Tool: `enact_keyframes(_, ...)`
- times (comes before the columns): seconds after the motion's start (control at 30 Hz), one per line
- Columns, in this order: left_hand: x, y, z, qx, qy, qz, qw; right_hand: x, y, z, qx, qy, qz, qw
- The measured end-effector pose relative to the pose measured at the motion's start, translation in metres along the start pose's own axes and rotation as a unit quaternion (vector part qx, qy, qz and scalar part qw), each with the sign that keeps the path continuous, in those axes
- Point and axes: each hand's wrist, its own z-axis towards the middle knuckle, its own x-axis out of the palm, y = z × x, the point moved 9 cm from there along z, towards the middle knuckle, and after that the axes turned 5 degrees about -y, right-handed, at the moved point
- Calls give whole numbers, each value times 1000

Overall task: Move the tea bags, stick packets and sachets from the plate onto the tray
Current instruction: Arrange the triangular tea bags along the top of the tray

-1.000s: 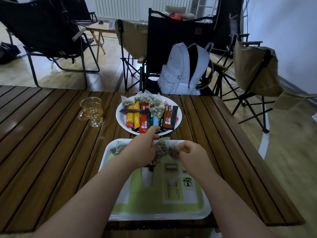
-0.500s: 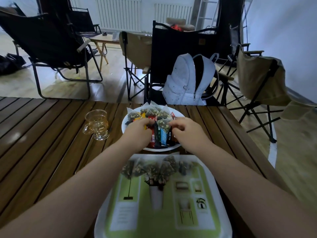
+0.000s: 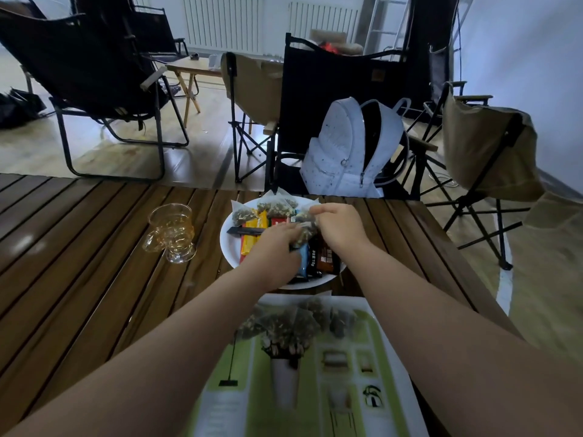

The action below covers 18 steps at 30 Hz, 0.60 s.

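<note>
Mesh filled with dried leaf is what is held: a tea bag (image 3: pixel 304 228) is gripped above the middle of the plate (image 3: pixel 227 247). It is curled on from the near side by the left hand (image 3: pixel 277 250) and pinched at its upper corner by the right hand (image 3: pixel 339 227). Whether one bag or two are held cannot be told.

For a clean lift, the bag should be raised straight up by its corner and not squeezed, so that the stick packets (image 3: pixel 252 239) beneath it are not dragged over the rim. It should then be brought back to the tray (image 3: pixel 389 345) and set beside the bags already there.

On the plate, more tea bags (image 3: pixel 273 207) are heaped along the far rim. The stick packets are laid side by side below them, in yellow, orange, red, blue, black and brown, with one dark packet lying across. On the tray, just nearer than the plate, a row of tea bags (image 3: pixel 284 324) lies across the far end; only tea bags are seen on it. A glass cup (image 3: pixel 170 230) stands on the wooden table (image 3: pixel 79 263), left of the plate.
</note>
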Motion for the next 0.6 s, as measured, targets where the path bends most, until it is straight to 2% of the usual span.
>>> enact_keyframes(0.13, -21, 2, -18, -57, -71, -110, 990, -43, -6, -24, 41, -59, 110, 991)
enact_keyframes(0.27, -24, -25, -47, -90, -85, -162, 979, -88, -16, -73, 51, -108, 126, 985)
enact_keyframes(0.43, -8, -60, -91, -48, -37, -171, 983, -117, -48, -134, 105, -133, 138, 976)
enact_keyframes(0.6, 11, -61, -132, -72, -8, -174, 982, -116, -72, -164, 94, -154, 96, 979)
